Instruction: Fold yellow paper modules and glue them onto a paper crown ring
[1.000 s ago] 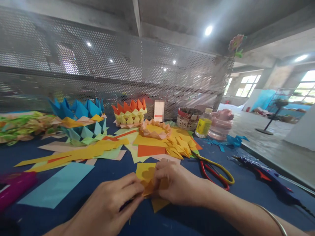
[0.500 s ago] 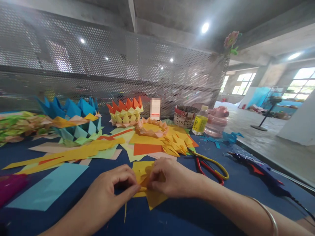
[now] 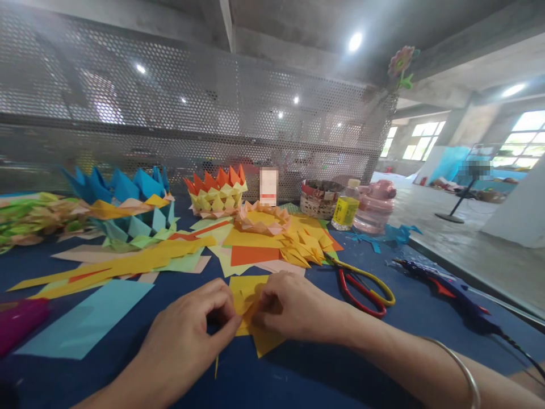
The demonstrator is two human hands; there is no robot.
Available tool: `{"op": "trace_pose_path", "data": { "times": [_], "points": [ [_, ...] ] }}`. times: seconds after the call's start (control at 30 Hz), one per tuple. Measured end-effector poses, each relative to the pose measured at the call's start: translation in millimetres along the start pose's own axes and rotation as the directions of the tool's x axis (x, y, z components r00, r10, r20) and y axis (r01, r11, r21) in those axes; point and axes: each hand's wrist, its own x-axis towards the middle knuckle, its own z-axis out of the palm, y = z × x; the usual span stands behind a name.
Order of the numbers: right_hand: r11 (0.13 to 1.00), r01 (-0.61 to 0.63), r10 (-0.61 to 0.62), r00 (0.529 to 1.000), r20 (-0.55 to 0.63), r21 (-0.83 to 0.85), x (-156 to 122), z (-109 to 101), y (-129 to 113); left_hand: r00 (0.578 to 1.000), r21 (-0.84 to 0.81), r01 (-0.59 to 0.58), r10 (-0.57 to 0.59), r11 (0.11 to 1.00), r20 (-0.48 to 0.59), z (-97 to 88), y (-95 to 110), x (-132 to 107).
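Since a second ago the left hand has changed its shape: its fingers, flatter then, now arch up into a loop with the thumb, tips nearly meeting. The right hand has barely shifted.

Both hands are at the yellow paper, on the near middle of the blue table. The left pinches its edge; the right has thumb and curled fingers closed on it, tips partly hidden. A yellow corner pokes out below the right hand, on the near side.

Over to the left I see a blue sheet, with yellow strips beyond it. To the right lie the scissors, then a glue gun. Farther off, a blue crown stands on the left, an orange-topped one right of it, and a pink ring near the centre. Basket, bottle and pink jug line the far right.
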Motion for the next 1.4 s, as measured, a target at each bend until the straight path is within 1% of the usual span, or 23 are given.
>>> {"op": "trace_pose_path", "data": {
  "times": [0.13, 0.27, 0.37, 0.53, 0.63, 0.73, 0.83, 0.93, 1.03, 1.1, 1.2, 1.3, 1.33, 1.4],
  "points": [
    [0.996, -0.062, 0.064, 0.998, -0.028, 0.062, -1, 0, 2, 1.000, -0.027, 0.008, -0.008, 1.000, -0.001, 0.7, -1, -1],
    [0.996, -0.051, 0.053, 0.998, -0.030, 0.073, -1, 1, 4, 1.000, -0.149, 0.005, -0.007, 0.989, -0.013, 2.2, -4, -2],
    [0.995, -0.051, 0.053, 0.998, -0.022, 0.084, -1, 0, 3, 1.000, -0.189, -0.015, 0.012, 0.982, -0.016, 3.1, -8, -2],
    [0.993, -0.049, 0.051, 0.999, -0.018, 0.111, -1, 0, 4, 0.998, -0.137, -0.068, 0.066, 0.988, -0.021, 2.2, -11, -3],
    [0.992, -0.042, 0.044, 0.999, -0.018, 0.116, -1, 0, 5, 0.994, -0.078, -0.106, 0.105, 0.991, -0.017, -0.3, -8, -5],
    [0.993, -0.031, 0.034, 0.999, -0.017, 0.117, -1, 1, 6, 0.985, -0.014, -0.172, 0.172, 0.985, -0.001, -3.3, -5, -7],
    [0.993, -0.030, 0.032, 0.999, -0.013, 0.117, 0, 2, 7, 0.965, 0.058, -0.261, 0.259, 0.964, 0.031, -5.7, -3, -10],
    [0.992, -0.036, 0.038, 0.999, -0.009, 0.125, 0, 2, 8, 0.935, 0.167, -0.354, 0.352, 0.920, 0.041, -6.7, -5, -14],
    [0.990, -0.038, 0.038, 0.999, 0.001, 0.132, 0, 2, 7, 0.882, 0.274, -0.464, 0.467, 0.842, 0.060, -6.6, -7, -17],
    [0.990, -0.046, 0.046, 0.999, 0.001, 0.133, 0, 1, 7, 0.846, 0.315, -0.515, 0.531, 0.797, 0.042, -5.8, -6, -18],
    [0.989, -0.045, 0.044, 0.999, 0.008, 0.140, 1, -1, 8, 0.808, 0.347, -0.546, 0.589, 0.763, -0.025, -3.8, -3, -19],
    [0.983, -0.030, 0.025, 0.999, 0.031, 0.182, 2, -1, 8, 0.790, 0.361, -0.548, 0.609, 0.755, -0.074, -2.6, 0, -18],
    [0.980, -0.030, 0.025, 0.999, 0.028, 0.199, 3, 0, 7, 0.785, 0.361, -0.549, 0.613, 0.754, -0.087, -2.7, 2, -17],
    [0.979, -0.035, 0.039, 0.999, -0.018, 0.202, 5, 5, 5, 0.774, 0.360, -0.558, 0.625, 0.748, -0.100, -3.5, 4, -16]
  ]
}}
